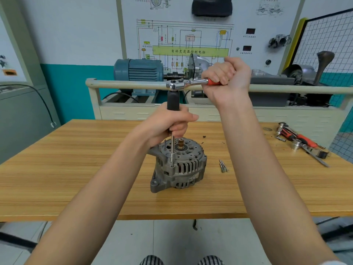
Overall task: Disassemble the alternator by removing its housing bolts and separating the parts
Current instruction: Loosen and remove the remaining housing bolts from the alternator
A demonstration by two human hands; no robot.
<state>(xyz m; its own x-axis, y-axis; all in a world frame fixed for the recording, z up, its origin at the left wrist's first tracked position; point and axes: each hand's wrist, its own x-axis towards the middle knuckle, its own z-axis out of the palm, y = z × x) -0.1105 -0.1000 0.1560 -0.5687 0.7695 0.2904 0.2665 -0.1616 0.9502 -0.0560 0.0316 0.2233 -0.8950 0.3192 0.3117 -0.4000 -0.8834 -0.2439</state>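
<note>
Two hands on ratchet (188, 83), alternator (178, 165) below grip

Green panel strip (190, 51): 自动变速器控制电脑

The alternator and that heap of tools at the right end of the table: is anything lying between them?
Yes. In the head view, loose bolts lie on the wooden table between the alternator and the tools; otherwise bare wood.

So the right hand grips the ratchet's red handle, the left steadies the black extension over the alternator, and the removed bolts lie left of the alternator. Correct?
Not quite. The head view shows the removed bolts lying on the table to the right of the alternator, not left. The rest stands: right hand on the ratchet, left hand on the black extension.
</note>
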